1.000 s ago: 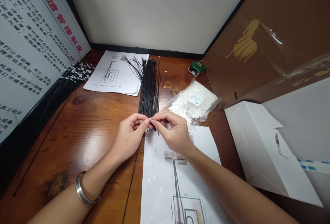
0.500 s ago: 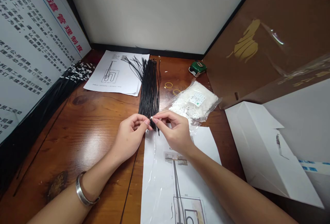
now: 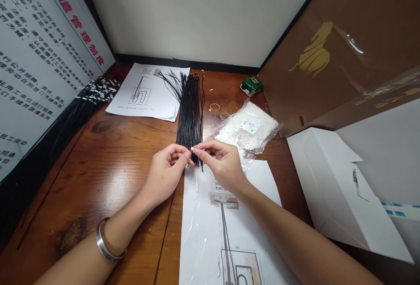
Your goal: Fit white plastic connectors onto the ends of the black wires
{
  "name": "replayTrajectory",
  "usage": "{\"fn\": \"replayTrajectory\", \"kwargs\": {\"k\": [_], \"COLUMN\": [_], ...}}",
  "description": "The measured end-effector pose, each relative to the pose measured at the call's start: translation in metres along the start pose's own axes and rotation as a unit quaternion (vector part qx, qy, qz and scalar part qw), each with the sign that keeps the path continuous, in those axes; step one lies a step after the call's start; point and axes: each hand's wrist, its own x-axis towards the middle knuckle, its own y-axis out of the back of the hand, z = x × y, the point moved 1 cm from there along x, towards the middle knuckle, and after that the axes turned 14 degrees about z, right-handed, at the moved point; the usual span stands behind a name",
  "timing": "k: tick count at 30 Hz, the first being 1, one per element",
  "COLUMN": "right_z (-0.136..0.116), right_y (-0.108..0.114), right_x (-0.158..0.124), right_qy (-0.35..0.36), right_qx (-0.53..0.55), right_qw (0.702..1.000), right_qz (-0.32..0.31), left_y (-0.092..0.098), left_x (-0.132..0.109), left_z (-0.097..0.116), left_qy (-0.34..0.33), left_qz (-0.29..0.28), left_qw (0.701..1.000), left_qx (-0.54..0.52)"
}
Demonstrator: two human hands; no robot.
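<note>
My left hand (image 3: 168, 169) and my right hand (image 3: 223, 162) meet fingertip to fingertip over the near end of a bundle of thin black wires (image 3: 190, 114). The right thumb and index finger pinch a tiny white connector (image 3: 192, 149). Pressed together beside it, the left thumb and index finger appear to grip a black wire end, mostly hidden by the fingers. Just beyond my right hand lies a clear plastic bag (image 3: 252, 125) of small white pieces, its near end open. A printed drawing sheet (image 3: 200, 232) with a taped sample lies under my right forearm.
Another drawing sheet (image 3: 126, 96) lies at the back left. Black wires with white ends (image 3: 98, 90) run along the left panel. At the back are a green tape measure (image 3: 252, 86) and yellow rubber bands (image 3: 215, 107). A white carton (image 3: 328, 180) and brown box (image 3: 354, 57) stand right.
My right fingertips have shifted very slightly left, closer to the left fingertips, with the white connector still between them. The left hand stays almost still, and the wire bundle lies as before.
</note>
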Motion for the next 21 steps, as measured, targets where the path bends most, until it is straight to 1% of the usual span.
{"fn": "replayTrajectory", "kwargs": {"k": [17,21], "right_z": [0.0024,0.0010], "right_y": [0.0002,-0.0004], "right_x": [0.0011,0.0005], "right_qy": [0.010,0.032], "right_qx": [0.005,0.002], "right_qw": [1.000,0.999], "right_qz": [0.003,0.003], "left_y": [-0.0005,-0.0006], "left_x": [-0.0011,-0.0018], "left_z": [0.0042,0.0039], "left_qy": [0.002,-0.001], "left_qz": [0.001,0.000], "left_qw": [1.000,1.000], "left_qx": [-0.001,0.001]}}
